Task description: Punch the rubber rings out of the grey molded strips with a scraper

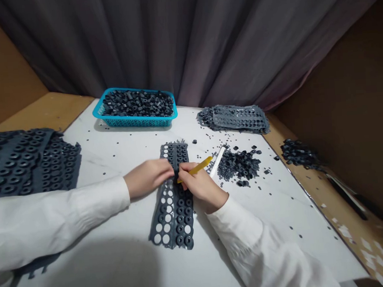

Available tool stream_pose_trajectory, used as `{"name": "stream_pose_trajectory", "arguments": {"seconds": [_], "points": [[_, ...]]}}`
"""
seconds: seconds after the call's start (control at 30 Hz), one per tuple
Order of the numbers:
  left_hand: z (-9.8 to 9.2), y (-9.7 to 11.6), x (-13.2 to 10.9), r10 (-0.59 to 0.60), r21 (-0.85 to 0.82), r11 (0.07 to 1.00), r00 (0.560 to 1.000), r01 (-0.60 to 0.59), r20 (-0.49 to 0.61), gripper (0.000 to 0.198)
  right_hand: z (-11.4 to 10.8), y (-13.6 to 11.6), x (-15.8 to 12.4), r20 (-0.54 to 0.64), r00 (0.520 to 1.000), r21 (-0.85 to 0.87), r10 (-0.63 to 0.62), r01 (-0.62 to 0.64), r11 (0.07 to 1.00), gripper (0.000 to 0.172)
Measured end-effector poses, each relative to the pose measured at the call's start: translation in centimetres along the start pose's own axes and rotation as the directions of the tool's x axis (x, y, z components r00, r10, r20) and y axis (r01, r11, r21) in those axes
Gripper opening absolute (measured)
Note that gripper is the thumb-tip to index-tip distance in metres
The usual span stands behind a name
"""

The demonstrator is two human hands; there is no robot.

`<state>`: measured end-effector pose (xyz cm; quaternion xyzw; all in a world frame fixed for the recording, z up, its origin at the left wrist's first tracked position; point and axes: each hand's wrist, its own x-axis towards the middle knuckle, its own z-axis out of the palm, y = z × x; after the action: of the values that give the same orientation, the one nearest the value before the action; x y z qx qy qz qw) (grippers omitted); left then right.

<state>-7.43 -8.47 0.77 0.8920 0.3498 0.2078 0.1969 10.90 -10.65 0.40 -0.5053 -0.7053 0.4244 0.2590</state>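
Forearms [100,198] [250,235] angled inward, hands [151,176] [203,187] close together, fingers [184,175] curled

No legible text, no readable labels or brands; no numbers, no signs

The tool [200,166] is yellow, the sheet [175,208] dark grey dotted with white, the basket [137,121] turquoise.

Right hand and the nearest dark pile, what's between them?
In the head view, a white stick lies between the right hand and that dark pile.
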Motion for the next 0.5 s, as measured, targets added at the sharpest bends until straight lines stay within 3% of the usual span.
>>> {"name": "stream_pose_trajectory", "arguments": {"seconds": [0.07, 0.13, 0.23, 0.3, 0.37, 0.5], "points": [[-1.9, -0.3, 0.9, -0.268, -0.296, 0.926, 0.96, 0.234, -0.08, 0.023, -0.1, -0.1, 0.1, 0.012, 1.0, 0.022, 0.023, -0.023, 0.999, 0.028], [-3.2, -0.8, 1.4, -0.456, -0.569, 0.722, 0.889, 0.394, 0.037, 0.024, -0.3, -0.3, 0.3, 0.057, 0.997, 0.082, 0.048, -0.053, 0.995, 0.027], [-3.0, -1.6, 1.3, -0.537, -0.778, 0.293, 0.769, 0.556, 0.347, 0.02, -0.8, -0.5, 0.8, 0.052, 0.997, 0.161, 0.058, -0.066, 0.985, 0.023], [-2.0, -2.1, 0.9, -0.531, -0.807, 0.086, 0.712, 0.585, 0.46, 0.016, -1.2, -0.3, 1.2, -0.023, 0.998, 0.187, 0.062, -0.057, 0.981, 0.022], [-1.0, -2.2, 0.5, -0.529, -0.814, 0.011, 0.694, 0.581, 0.488, 0.013, -1.2, 0.0, 1.4, -0.073, 0.995, 0.217, 0.07, -0.052, 0.975, 0.023], [-0.4, -1.7, 0.6, -0.497, -0.823, 0.089, 0.741, 0.56, 0.451, 0.017, -0.7, 0.7, 1.6, -0.049, 0.994, 0.276, 0.098, -0.081, 0.958, 0.022]]}}
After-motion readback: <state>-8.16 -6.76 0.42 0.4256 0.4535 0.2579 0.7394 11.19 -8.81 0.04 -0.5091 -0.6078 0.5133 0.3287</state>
